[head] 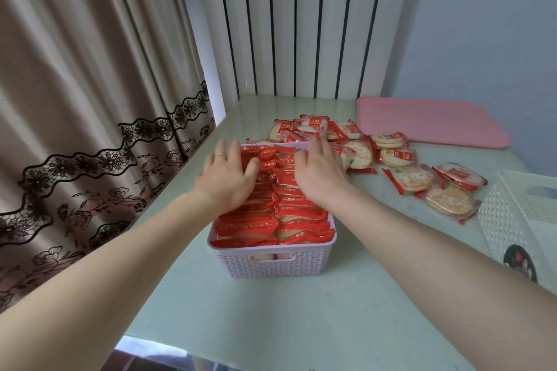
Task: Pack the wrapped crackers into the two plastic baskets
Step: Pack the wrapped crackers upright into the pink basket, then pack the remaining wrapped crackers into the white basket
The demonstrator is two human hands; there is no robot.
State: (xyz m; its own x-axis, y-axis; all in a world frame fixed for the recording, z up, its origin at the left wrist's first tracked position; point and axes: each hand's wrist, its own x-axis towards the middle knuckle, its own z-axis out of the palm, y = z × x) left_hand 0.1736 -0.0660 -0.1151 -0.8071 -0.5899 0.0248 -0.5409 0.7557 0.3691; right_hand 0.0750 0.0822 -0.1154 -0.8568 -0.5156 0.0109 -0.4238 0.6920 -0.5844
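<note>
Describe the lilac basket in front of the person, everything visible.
The lilac basket is rectangular, plastic-looking, with woven-pattern perforated walls and a handle slot in the near end. It stands upright on the pale green table, filled to the rim with two rows of red wrapped crackers standing on edge. The left hand and right hand press on the packs near its far end.

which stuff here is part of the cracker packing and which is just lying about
Part of the job:
lilac basket, packed with crackers
white basket at the right edge
loose crackers on the table
left hand and right hand, pressing on the packed rows

Lying about:
pink mat
curtain
</note>
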